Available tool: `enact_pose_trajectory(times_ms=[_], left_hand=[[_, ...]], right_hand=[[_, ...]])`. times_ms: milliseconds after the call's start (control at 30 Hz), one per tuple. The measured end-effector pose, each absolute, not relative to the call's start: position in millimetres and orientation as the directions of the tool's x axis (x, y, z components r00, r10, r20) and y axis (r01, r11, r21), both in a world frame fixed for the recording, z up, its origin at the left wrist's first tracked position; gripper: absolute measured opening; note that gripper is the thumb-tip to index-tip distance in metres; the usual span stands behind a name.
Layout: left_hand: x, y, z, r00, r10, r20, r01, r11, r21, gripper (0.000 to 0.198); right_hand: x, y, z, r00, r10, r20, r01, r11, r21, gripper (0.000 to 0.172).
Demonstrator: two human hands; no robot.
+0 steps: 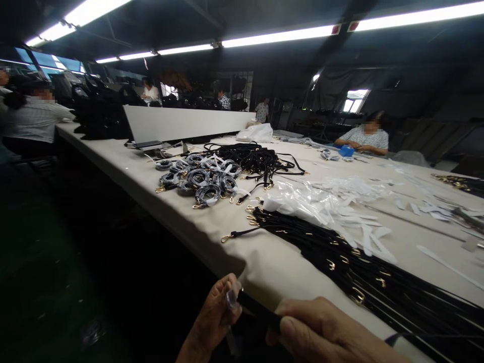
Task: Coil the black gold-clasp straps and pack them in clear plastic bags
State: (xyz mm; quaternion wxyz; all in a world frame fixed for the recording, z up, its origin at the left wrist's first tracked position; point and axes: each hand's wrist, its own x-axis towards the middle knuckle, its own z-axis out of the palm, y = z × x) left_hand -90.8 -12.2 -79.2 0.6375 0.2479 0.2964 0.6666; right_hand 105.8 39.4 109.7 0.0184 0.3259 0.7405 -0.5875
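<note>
At the table's near edge, my right hand is closed around a black strap. The strap's far end reaches my left hand, whose fingers pinch a small piece of clear plastic there. Whether the plastic wraps the strap end or only touches it, I cannot tell. Just beyond my hands lies a long bundle of black straps with gold buckles and clips. One strap of it, with a gold snap hook, sticks out to the left.
Coiled, plastic-wrapped straps and a tangled black strap pile lie farther along the pale table. Clear plastic and white strips cover part of the bundle. A white board stands behind. Another person works across the table.
</note>
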Motion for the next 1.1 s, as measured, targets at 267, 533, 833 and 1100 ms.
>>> enact_pose_trajectory(times_ms=[267,533,833,1100], left_hand=[[-110,-18,-54,0.02,0.999,-0.033,-0.542,0.039,0.839,0.057],[-115,-11,-31,0.138,0.985,-0.099,-0.118,0.116,0.986,0.034],[-127,3,-28,0.056,0.988,-0.14,0.104,0.134,0.986,0.014],[-80,24,-27,0.193,0.953,-0.233,0.027,0.233,0.972,0.014]], right_hand=[[108,58,88,-0.78,0.449,-0.436,0.56,0.189,-0.807,0.041],[102,79,64,-0.733,0.531,-0.425,0.637,0.316,-0.704,0.024],[169,120,56,-0.822,0.152,-0.549,0.543,-0.083,-0.836,0.048],[185,116,89,-0.769,0.34,-0.541,0.613,0.156,-0.774,0.023]])
